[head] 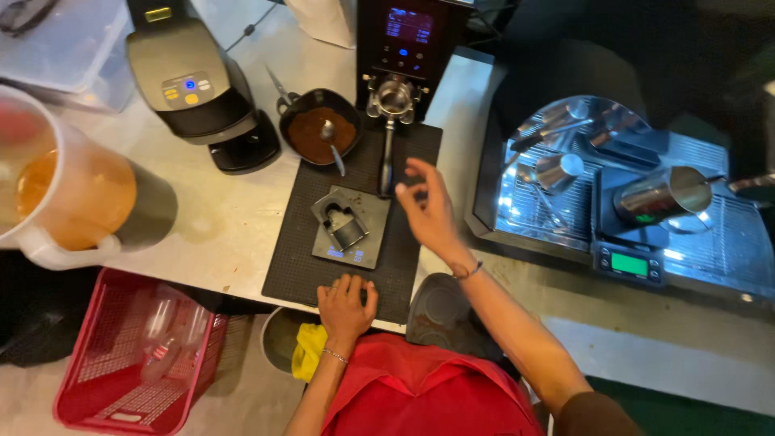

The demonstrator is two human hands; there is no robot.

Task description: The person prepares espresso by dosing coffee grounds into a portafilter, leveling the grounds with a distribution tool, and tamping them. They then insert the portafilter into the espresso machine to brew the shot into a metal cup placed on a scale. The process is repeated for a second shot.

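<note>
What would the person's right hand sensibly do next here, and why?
Probably close the right hand around the portafilter handle. The hand hovers open just beside that handle, fingers spread, and the portafilter basket sits docked under the grinder. The left hand rests flat on the black mat, holding nothing.

red apron | brown sleeve on right arm | thin bracelets on both wrists

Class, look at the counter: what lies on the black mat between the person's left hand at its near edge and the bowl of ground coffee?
In the head view, a small grey scale carrying a metal tamper-like tool lies between the left hand and the bowl of ground coffee.
</note>
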